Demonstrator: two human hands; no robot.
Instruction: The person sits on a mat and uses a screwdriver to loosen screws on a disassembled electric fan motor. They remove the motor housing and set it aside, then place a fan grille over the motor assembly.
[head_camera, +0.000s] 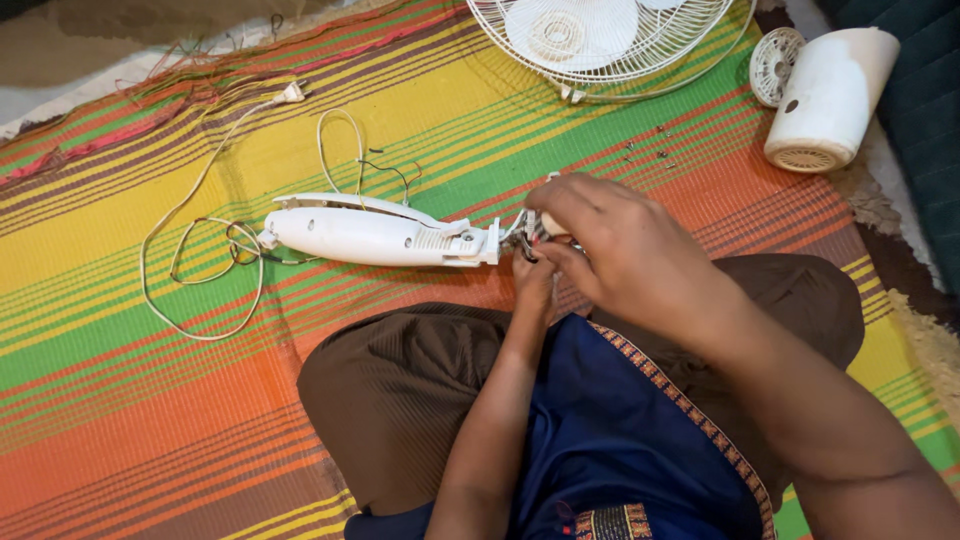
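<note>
Knees in brown cloth folded up close, blue garment draped between. Right hand curled over a small white part, pinched tight at the end of the white fan stand housing on the striped mat. Left hand tucked beneath, grip too hidden to tell. White cord looped leftward; fan grille and motor cover parked beyond.

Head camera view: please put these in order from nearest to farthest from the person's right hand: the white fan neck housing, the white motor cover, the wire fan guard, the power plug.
1. White fan neck housing, just left of the right hand, its end at the fingers.
2. Wire fan guard, above the hand; too close to call against the next.
3. White motor cover, upper right.
4. Power plug, far upper left.
</note>
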